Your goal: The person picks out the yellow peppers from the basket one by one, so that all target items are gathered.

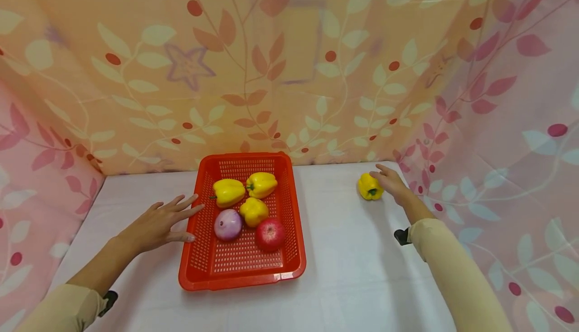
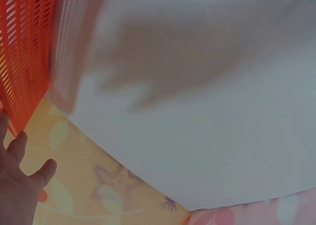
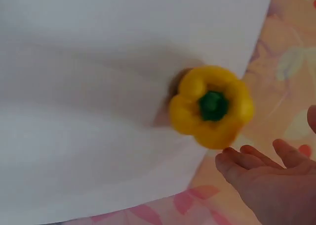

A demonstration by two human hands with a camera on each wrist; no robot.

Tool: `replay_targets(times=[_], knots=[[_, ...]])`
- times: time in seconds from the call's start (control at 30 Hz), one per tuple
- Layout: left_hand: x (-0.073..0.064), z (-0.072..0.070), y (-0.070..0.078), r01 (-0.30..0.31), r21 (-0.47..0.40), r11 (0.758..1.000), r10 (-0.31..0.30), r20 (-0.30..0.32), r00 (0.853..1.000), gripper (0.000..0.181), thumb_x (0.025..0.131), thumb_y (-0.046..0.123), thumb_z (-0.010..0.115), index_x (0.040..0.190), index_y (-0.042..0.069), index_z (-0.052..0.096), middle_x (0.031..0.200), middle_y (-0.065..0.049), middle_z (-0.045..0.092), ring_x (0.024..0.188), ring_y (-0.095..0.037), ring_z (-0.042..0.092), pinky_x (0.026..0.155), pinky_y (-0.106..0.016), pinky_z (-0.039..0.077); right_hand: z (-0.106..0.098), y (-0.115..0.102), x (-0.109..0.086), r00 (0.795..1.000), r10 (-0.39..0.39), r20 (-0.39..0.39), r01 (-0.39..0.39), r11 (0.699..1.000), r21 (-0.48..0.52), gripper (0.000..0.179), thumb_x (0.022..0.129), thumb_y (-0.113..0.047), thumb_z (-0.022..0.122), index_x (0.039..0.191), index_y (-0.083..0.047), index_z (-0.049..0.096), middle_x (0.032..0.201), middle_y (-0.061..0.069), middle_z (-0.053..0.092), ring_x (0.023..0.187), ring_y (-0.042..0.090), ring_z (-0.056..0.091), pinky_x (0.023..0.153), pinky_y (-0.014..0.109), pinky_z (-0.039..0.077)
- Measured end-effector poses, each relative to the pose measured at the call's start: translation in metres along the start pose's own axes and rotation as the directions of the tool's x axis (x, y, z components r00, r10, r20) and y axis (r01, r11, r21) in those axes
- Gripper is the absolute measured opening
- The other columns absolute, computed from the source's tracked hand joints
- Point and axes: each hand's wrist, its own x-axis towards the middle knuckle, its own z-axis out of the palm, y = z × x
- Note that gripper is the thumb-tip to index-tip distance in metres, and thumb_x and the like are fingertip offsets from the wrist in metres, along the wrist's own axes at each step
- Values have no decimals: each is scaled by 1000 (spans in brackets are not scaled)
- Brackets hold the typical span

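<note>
My right hand is right beside a yellow bell pepper on the right of the table, fingers extended. In the right wrist view the pepper's green stem end faces the camera, and the fingertips are at its edge. On the left, my left hand spreads its fingers at the left rim of a red plastic basket, holding nothing. Inside the basket lie three more yellow bell peppers, a purple onion and a red apple.
A white cloth covers the table. Floral curtains rise behind it and along both sides, close to the pepper at the far right. The basket has raised, perforated walls.
</note>
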Motion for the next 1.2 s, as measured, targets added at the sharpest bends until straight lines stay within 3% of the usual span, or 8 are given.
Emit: replay_targets(times=[0.23,0.33,0.57,0.7,0.9,0.97,1.13,1.2], knots=[[-1,-1,0,4,12,1000,-4,8,1000,79,76,62,60,141,24,39,149,-11,29,134,-41,23,96,-69,21,10,-40,-13,988,-134,74,136,991,-15,71,93,-48,45,150,-22,11,151,18,14,135,42,17,103,64,15],[-1,-1,1,-6,15,1000,6,-6,1000,78,75,61,61,141,22,41,148,-12,31,133,-42,25,96,-69,23,24,-56,-17,969,-210,127,208,978,28,71,92,-45,51,149,-24,15,152,14,16,135,39,21,105,60,21],[-1,-1,2,-19,16,1000,19,-32,999,78,75,61,62,139,22,43,146,-12,34,132,-42,27,94,-69,25,62,-95,-31,923,-284,260,284,958,39,71,82,-50,63,143,-32,31,147,-3,30,134,24,28,105,58,23],[-1,-2,2,-21,16,1000,21,-24,999,78,75,62,60,139,21,44,147,-12,34,133,-42,26,95,-69,24,82,-119,-39,872,-329,362,329,942,64,70,80,-46,68,140,-35,35,141,-8,37,133,21,30,104,54,28],[0,-4,3,-30,19,999,30,-13,999,78,75,63,59,139,20,43,147,-12,32,132,-43,27,95,-69,24,112,-148,-51,747,-412,522,382,908,171,70,82,-28,70,141,-29,34,145,-3,33,136,28,25,103,48,34],[0,-4,3,-30,18,999,30,-9,999,78,76,63,58,140,21,43,147,-12,32,132,-43,26,96,-69,24,122,-154,-54,735,-400,548,380,912,156,72,80,-28,72,141,-29,35,145,-4,32,135,28,28,102,46,36],[0,-3,1,-22,10,1000,22,-3,1000,78,76,63,59,140,22,42,148,-11,31,133,-42,25,96,-69,23,147,-163,-56,733,-363,576,381,920,95,76,75,-33,76,140,-29,36,144,1,35,127,24,38,100,43,39],[-1,-2,1,-23,8,1000,23,-6,1000,78,76,62,60,140,22,43,148,-11,31,133,-43,26,96,-69,23,156,-164,-54,719,-362,593,378,920,104,78,75,-32,76,141,-28,35,144,6,35,126,24,40,99,42,40]])
